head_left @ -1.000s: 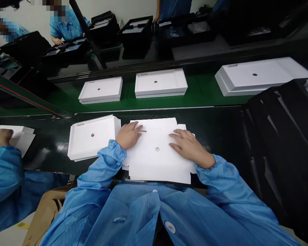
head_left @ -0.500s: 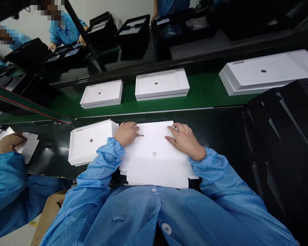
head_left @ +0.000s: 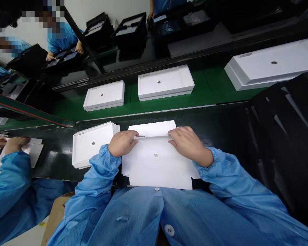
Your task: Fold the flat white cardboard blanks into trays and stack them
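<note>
A flat white die-cut cardboard sheet point(head_left: 160, 171) with a round hole lies on the dark table in front of me. Across its far part runs a raised fold. My left hand point(head_left: 123, 141) pinches that fold at its left end, thumb toward me and fingers beyond. At the right end my right hand point(head_left: 188, 143) grips the same fold in a like way. Just left of my left hand rests a stack of folded white trays point(head_left: 92, 145), the top one with a round hole and a slot.
Beyond the table, a green conveyor belt point(head_left: 205, 85) carries white trays, among them a middle tray point(head_left: 165, 83) and a large one point(head_left: 272, 65). A black draped container point(head_left: 279, 136) stands at my right. A co-worker's hand point(head_left: 14, 145) handles white sheets at left.
My hands lay flatter on the sheet before; now their fingers have closed on it and the far part is creased upward. The co-worker's hands at left have moved.
</note>
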`<move>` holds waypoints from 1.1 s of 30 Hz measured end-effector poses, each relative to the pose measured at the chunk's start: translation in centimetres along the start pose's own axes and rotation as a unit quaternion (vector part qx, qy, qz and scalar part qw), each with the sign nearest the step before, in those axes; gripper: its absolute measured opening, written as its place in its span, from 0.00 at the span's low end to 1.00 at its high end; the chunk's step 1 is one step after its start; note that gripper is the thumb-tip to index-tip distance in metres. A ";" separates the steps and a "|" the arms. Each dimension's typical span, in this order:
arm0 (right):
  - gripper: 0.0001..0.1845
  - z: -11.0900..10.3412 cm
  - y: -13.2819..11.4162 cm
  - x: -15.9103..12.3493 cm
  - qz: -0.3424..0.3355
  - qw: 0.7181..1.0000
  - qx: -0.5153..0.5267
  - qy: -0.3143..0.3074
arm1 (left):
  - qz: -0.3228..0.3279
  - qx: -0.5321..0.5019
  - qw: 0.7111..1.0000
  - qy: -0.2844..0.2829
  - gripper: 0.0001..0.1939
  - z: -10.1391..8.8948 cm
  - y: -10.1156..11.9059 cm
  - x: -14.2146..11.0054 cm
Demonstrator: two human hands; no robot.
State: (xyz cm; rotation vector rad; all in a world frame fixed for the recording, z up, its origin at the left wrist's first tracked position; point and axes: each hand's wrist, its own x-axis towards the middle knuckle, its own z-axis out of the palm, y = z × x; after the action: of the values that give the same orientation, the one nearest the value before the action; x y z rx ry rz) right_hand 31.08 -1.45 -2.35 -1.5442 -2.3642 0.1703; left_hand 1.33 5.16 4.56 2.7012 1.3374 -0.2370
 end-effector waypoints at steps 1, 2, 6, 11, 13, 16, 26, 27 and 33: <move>0.09 -0.1 -0.3 -0.1 -0.001 1.000 -0.016 -0.009 | 0.013 0.008 1.000 -0.002 0.15 0.0 0.2 -0.2; 0.09 -0.1 -0.6 -0.2 -0.001 0.999 -0.032 -0.017 | 0.024 0.018 1.000 -0.004 0.17 0.2 0.4 -0.4; 0.13 0.3 -1.0 -1.1 -0.012 0.998 -0.056 -0.037 | 0.046 0.054 0.998 -0.001 0.20 2.0 1.1 -1.2; 0.27 2.3 -0.6 -4.1 -0.061 0.997 -0.046 -0.021 | 0.048 0.084 0.995 -0.011 0.29 5.2 1.8 -2.3; 0.31 3.2 -0.6 -5.2 -0.069 0.996 -0.050 -0.020 | 0.041 0.089 0.995 -0.014 0.31 5.7 2.2 -2.5; 0.37 4.0 -0.6 -6.1 -0.070 0.996 -0.054 -0.028 | 0.034 0.100 0.994 -0.035 0.31 5.3 2.8 -2.3; 0.33 2.4 -2.6 -3.8 -0.067 0.994 -0.068 -0.045 | -0.033 0.079 0.996 -0.016 0.27 5.3 4.6 0.8; 0.31 2.2 -2.9 -3.4 -0.059 0.994 -0.067 -0.057 | -0.029 0.079 0.996 -0.009 0.27 5.7 4.5 0.9; 0.27 2.5 -3.1 -2.7 -0.017 0.998 -0.032 -0.048 | 0.013 0.001 0.999 0.034 0.26 7.7 3.9 0.9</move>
State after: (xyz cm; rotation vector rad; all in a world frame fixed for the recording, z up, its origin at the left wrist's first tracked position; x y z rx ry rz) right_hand 28.55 -4.97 -4.36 -1.5570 -2.4916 0.1660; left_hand 4.33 2.19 -2.99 2.7502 1.3208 -0.1458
